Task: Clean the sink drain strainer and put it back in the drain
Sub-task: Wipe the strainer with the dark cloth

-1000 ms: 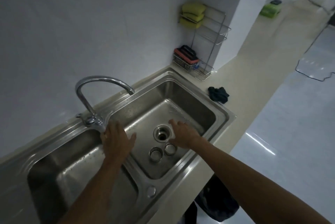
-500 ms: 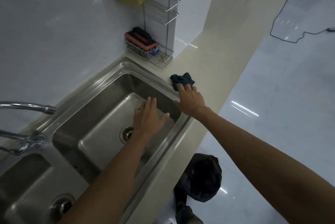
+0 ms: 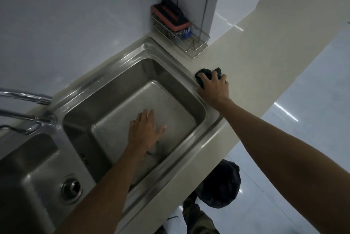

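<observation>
Under L hand (image 3: pixel 145 132), strainer (image 3: pixel 155 150)

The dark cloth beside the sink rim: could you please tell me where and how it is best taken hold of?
Probably from above, gathering its bunched middle: the dark cloth lies crumpled in a low heap on the counter, with no handle. The right hand curls its fingers over it that way.

Right hand (image 3: pixel 214 87) — now gripping dark cloth (image 3: pixel 207 73).

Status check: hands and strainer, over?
Left hand open, low in the basin. Right hand grips cloth on counter. Strainer not visible; left hand blocks view.
</observation>
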`<act>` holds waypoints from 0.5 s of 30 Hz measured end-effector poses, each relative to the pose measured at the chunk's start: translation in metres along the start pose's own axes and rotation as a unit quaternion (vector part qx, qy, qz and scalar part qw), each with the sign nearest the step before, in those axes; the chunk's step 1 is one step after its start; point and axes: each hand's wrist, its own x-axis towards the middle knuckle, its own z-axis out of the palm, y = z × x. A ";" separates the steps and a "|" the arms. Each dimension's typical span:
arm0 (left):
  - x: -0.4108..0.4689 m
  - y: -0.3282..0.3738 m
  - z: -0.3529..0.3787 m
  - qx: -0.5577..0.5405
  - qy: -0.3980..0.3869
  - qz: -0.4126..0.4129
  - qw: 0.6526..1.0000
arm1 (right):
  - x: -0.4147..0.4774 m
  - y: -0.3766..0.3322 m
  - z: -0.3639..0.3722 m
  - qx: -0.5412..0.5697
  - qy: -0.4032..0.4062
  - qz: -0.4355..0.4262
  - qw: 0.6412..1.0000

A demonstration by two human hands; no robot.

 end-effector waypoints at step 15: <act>-0.074 -0.110 0.043 -0.021 -0.071 -0.124 0.989 | -0.062 -0.185 0.076 -0.003 -0.122 -0.280 0.952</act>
